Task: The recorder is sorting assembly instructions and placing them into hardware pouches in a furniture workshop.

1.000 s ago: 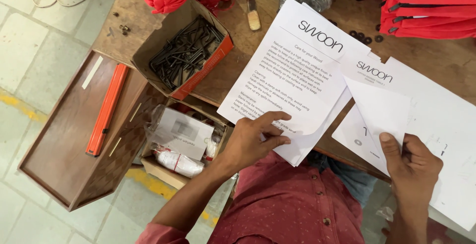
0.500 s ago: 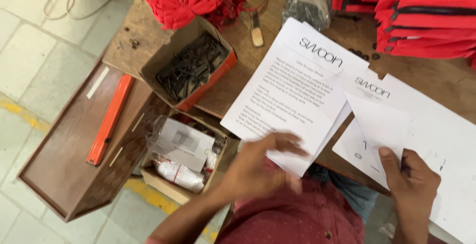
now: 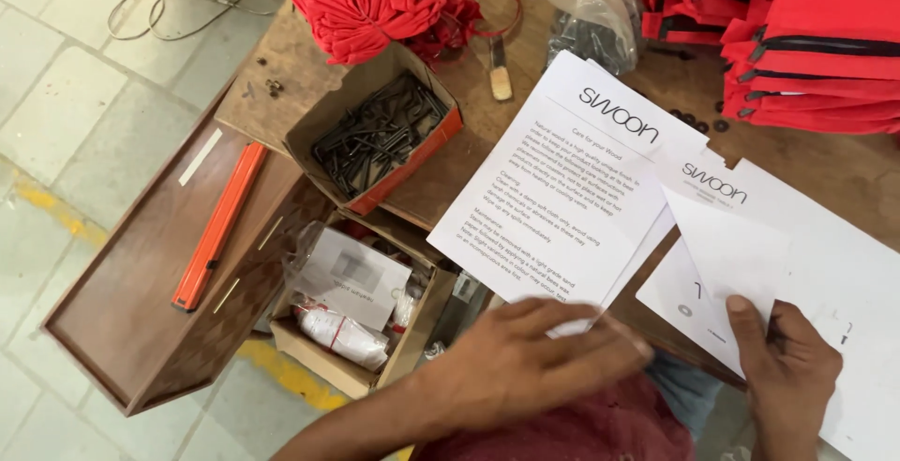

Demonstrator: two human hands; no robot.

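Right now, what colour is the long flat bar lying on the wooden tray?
Orange, the long flat bar; clearest in the head view.

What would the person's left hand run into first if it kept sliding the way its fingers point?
The left hand lies flat on the printed sheets, fingers pointing toward the right hand. Going on, it would probably first meet the folded white paper held there, though depth is unclear.

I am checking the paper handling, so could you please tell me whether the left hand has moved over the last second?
Yes. The left hand has slid right along the near edge of the printed sheet, from its lower left corner towards the right hand.
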